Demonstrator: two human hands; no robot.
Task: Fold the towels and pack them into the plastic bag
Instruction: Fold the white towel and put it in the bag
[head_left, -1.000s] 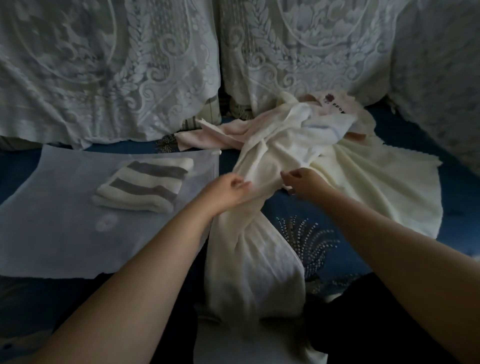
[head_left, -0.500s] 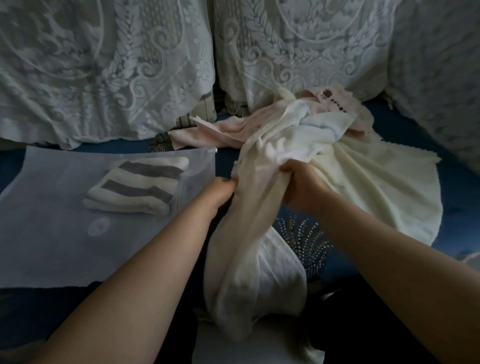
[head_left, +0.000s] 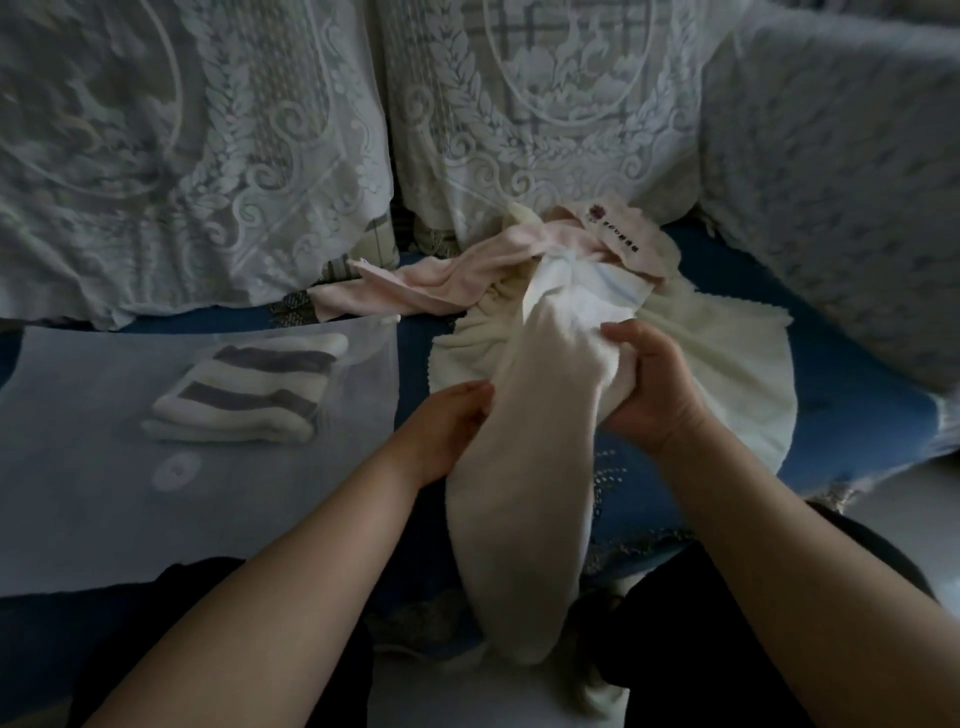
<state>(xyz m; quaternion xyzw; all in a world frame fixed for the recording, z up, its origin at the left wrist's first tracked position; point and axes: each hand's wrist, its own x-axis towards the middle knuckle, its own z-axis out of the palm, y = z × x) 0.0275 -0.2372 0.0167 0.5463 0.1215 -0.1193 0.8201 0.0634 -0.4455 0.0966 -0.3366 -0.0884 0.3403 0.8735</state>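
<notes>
Two lace-covered cushions (head_left: 197, 156) stand along the back of a blue sofa seat (head_left: 841, 415). On its left side lies a clear plastic bag (head_left: 130, 493), flat, with a folded grey-striped towel (head_left: 244, 395) inside. A cream towel (head_left: 727, 374) is spread at the right, and a pink towel (head_left: 415, 283) lies bunched behind it. In the middle a white towel (head_left: 524, 493) hangs long toward the person's lap, gathered between both hands. The right hand (head_left: 649, 384) has its fingers curled round the upper part. The left hand (head_left: 447, 431) pinches the towel's left edge, fingertips tucked under the cloth.
</notes>
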